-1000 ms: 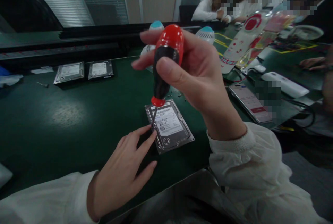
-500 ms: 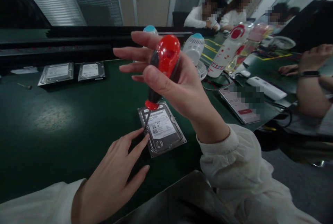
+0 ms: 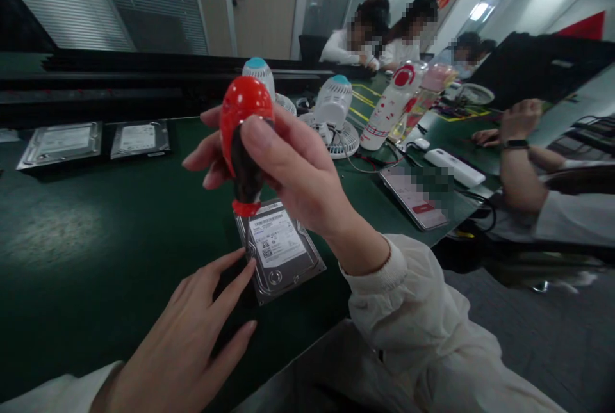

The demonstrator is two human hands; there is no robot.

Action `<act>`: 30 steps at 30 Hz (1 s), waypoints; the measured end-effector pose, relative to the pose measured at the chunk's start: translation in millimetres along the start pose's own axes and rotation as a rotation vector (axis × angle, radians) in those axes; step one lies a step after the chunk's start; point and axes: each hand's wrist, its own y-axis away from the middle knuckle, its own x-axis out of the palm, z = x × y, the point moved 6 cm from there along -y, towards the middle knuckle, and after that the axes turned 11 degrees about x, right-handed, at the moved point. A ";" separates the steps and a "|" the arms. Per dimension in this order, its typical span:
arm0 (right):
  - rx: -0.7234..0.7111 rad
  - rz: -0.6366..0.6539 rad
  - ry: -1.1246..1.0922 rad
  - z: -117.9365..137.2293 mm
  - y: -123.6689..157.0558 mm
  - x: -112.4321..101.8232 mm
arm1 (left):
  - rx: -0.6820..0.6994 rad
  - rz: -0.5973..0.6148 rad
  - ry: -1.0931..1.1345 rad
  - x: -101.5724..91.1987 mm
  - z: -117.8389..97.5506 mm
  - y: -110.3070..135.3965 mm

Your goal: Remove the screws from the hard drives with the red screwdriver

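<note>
A hard drive [image 3: 283, 243] with a white label lies flat on the green table in front of me. My right hand [image 3: 288, 157] grips a red-and-black screwdriver [image 3: 247, 144] by its handle, thumb along the side. The thin shaft points down to the drive's left edge, where its tip meets the area near my fingertips. Low on the left, my left hand [image 3: 192, 323] has its fingers apart. Its index and middle fingertips rest at the drive's left edge, on either side of the shaft's lower end. Whether they touch the shaft I cannot tell.
Two more hard drives [image 3: 62, 141] lie at the back left. Small white fans [image 3: 334, 105], a patterned bottle [image 3: 391, 109], a phone [image 3: 416, 198] and a white power bank [image 3: 454, 168] with cables stand or lie to the right. Another person's arm [image 3: 521, 157] rests at the right edge.
My right fingers, stretched out before, have curled in around the screwdriver handle. The view has shifted, so everything sits further left. The left hand keeps its place at the drive.
</note>
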 end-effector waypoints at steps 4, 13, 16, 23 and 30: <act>-0.036 -0.100 0.115 4.6 1.4 -3.8 | 0.006 0.007 -0.012 0.9 1.1 0.1; -0.060 -0.104 -0.020 -5.8 0.5 2.1 | 0.009 -0.013 -0.002 3.8 3.3 2.9; -0.030 -0.190 -0.046 -8.8 1.3 -2.5 | 0.024 -0.019 -0.005 4.4 3.5 2.6; 0.067 -0.061 -0.143 -5.9 1.2 14.0 | 0.018 -0.027 -0.006 4.2 2.0 4.0; 0.036 -0.124 -0.039 -14.1 -1.8 7.2 | -0.005 -0.025 0.008 5.0 3.1 3.6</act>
